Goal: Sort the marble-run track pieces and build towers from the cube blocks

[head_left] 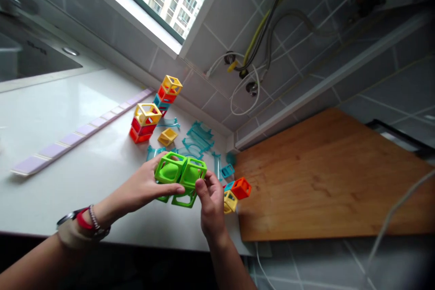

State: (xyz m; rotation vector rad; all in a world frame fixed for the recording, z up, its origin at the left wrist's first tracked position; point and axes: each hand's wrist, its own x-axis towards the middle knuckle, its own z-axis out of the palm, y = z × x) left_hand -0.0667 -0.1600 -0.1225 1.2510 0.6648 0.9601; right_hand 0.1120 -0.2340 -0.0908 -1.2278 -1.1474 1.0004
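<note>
Between my two hands, above the white counter, is a group of several green open-frame cube blocks (186,173) set side by side and one above another. My left hand (154,181) grips it from the left, the thumb lying along its front. On the other side my right hand (211,201) holds the right edge, thumb in front and fingers partly hidden behind. Beyond the hands lie clear blue track pieces (199,137) and a single yellow frame block (167,137). To the right of my right hand sit a yellow block (230,202) and an orange block (242,188).
Two stacks of coloured frame cubes, a nearer one (142,130) and a farther one (167,93), stand toward the wall. A lilac strip (81,132) crosses the white counter (115,181). A wooden board (326,181) is on the right, a sink (37,56) at upper left.
</note>
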